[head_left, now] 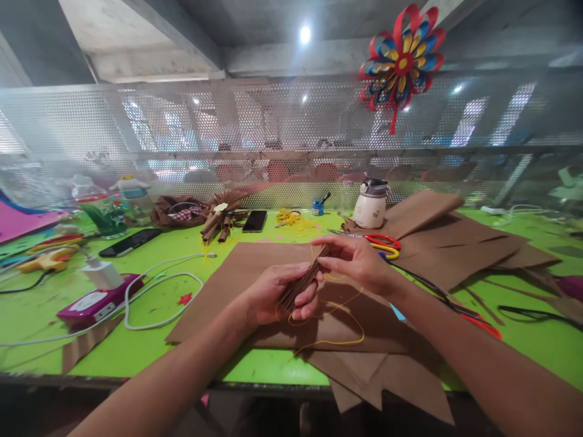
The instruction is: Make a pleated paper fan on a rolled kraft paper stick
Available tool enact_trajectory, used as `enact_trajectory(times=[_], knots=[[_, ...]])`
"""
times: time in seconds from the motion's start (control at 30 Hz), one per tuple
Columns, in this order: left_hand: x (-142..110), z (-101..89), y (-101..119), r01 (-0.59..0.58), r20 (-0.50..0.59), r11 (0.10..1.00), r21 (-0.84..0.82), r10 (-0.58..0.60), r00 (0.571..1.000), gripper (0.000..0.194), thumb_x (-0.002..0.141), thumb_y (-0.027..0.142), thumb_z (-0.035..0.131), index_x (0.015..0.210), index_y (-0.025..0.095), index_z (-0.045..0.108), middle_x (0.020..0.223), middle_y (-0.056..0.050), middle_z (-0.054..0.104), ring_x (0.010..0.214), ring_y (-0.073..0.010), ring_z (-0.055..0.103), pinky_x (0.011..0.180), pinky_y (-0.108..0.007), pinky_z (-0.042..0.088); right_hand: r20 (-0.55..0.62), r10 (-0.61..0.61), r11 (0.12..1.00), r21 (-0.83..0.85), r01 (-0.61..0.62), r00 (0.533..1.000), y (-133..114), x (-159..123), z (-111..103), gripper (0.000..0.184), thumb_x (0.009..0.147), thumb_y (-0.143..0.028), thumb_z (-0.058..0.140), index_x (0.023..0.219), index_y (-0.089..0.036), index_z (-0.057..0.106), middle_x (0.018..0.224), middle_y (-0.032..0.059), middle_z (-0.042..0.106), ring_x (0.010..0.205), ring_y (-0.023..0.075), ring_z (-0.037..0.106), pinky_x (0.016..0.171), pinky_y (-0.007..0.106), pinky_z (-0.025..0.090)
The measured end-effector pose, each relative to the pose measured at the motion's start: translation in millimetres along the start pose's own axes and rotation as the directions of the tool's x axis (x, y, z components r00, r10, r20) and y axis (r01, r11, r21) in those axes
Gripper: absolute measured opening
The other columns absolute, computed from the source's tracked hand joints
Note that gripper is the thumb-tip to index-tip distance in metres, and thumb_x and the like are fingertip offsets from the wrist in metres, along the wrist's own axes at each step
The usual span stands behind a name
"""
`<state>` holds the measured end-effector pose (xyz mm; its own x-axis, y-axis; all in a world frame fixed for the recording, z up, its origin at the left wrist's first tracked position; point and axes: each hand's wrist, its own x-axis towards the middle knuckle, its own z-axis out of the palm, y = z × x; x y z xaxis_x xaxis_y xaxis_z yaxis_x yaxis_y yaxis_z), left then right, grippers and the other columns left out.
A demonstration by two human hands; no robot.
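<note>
At six o'clock, over a brown sheet (218, 291), the left hand (268, 291) grips a pleated bundle (291, 296); the right hand (357, 261) pinches its one-o'clock end. Yellow thread (339, 342) loops loosely toward four o'clock. Steady, even pressure should keep the folds flush, the thread best untangled.
</note>
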<state>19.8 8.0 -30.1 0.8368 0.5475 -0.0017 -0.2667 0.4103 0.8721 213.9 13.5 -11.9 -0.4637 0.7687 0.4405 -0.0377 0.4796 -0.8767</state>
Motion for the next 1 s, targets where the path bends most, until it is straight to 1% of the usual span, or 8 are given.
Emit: enact_trajectory(times=[0.07,0.13,0.23,0.3,0.53,0.7,0.87,1.0], knots=[[0.9,-2.0,0.0,0.051,-0.003,0.998,0.027,-0.051,0.999,0.033,0.093,0.039,0.033,0.098,0.014,0.054,0.058,-0.003,0.055,0.051,-0.0176,0.059,0.039,-0.021,0.036,-0.025,0.05,0.999,0.006,-0.05,0.998,0.4,-0.1,-2.5,0.031,0.077,-0.026,0.066,0.106,-0.016,0.062,0.069,-0.0009,0.059,0.061,0.0106,0.055,0.061,0.027,0.045],[1.5,-2.8,0.2,0.075,-0.025,0.994,0.075,-0.073,0.997,0.038,0.092,0.044,0.033,0.101,0.013,0.054,0.067,-0.007,0.062,0.059,-0.0203,0.064,0.045,-0.024,0.043,-0.051,0.076,0.997,-0.016,-0.077,0.996,1.1,0.1,-6.5,0.03,0.075,-0.027,0.067,0.103,-0.016,0.064,0.07,-0.0013,0.058,0.058,0.0086,0.049,0.055,0.024,0.041],[1.0,-1.1,0.4,0.054,-0.052,0.989,0.138,-0.047,0.998,0.036,0.093,0.04,0.037,0.106,0.01,0.054,0.076,-0.01,0.065,0.071,-0.0219,0.066,0.064,-0.032,0.05,-0.035,0.089,0.995,-0.048,-0.09,0.995,2.5,0.2,-11.3,0.03,0.076,-0.028,0.067,0.103,-0.016,0.065,0.071,-0.0011,0.057,0.057,0.008,0.046,0.053,0.023,0.039],[0.3,0.7,0.0,0.049,-0.045,0.987,0.152,-0.043,0.998,0.033,0.093,0.036,0.039,0.108,0.011,0.054,0.078,-0.01,0.064,0.074,-0.0218,0.066,0.069,-0.035,0.05,-0.024,0.077,0.995,-0.066,-0.079,0.997,2.3,-0.2,-12.3,0.031,0.076,-0.027,0.066,0.105,-0.016,0.065,0.07,-0.0012,0.056,0.058,0.0084,0.046,0.054,0.024,0.039],[-0.6,1.7,-2.2,0.095,-0.011,0.982,0.161,-0.094,0.995,0.022,0.09,0.031,0.044,0.094,0.012,0.055,0.076,-0.005,0.057,0.064,-0.0152,0.059,0.062,-0.03,0.046,0.083,0.079,0.991,-0.119,-0.068,0.993,-3.9,-2.6,-10.3,0.039,0.078,-0.025,0.063,0.115,-0.015,0.06,0.074,0.0004,0.061,0.064,0.0111,0.056,0.062,0.027,0.044],[0.7,4.5,-5.1,0.069,-0.111,0.986,0.154,-0.052,0.992,0.015,0.083,0.021,0.05,0.096,0.013,0.054,0.073,-0.004,0.057,0.062,-0.0138,0.056,0.062,-0.03,0.046,0.056,0.092,0.991,-0.107,-0.085,0.994,-3.4,-0.8,-6.4,0.039,0.074,-0.025,0.067,0.111,-0.013,0.06,0.075,0.0016,0.063,0.063,0.012,0.058,0.063,0.028,0.046],[-0.9,8.3,-6.2,0.029,-0.176,0.968,0.248,0.015,0.984,0.022,0.085,0.036,0.053,0.089,0.014,0.054,0.062,0.002,0.047,0.055,-0.0126,0.053,0.054,-0.027,0.044,0.025,0.092,0.99,-0.113,-0.088,0.995,-6.1,2.3,-1.3,0.04,0.074,-0.03,0.068,0.11,-0.014,0.061,0.071,0.0007,0.064,0.062,0.0125,0.059,0.064,0.029,0.046],[-2.7,8.3,-2.2,0.065,-0.169,0.962,0.264,-0.02,0.985,0.027,0.086,0.042,0.053,0.09,0.015,0.054,0.058,0.006,0.036,0.049,-0.0086,0.045,0.045,-0.019,0.034,0.03,0.129,0.98,-0.155,-0.123,0.991,-8.9,2.2,-15.0,0.026,0.075,-0.037,0.067,0.088,-0.014,0.07,0.073,0.0022,0.066,0.062,0.0109,0.055,0.06,0.026,0.043]])
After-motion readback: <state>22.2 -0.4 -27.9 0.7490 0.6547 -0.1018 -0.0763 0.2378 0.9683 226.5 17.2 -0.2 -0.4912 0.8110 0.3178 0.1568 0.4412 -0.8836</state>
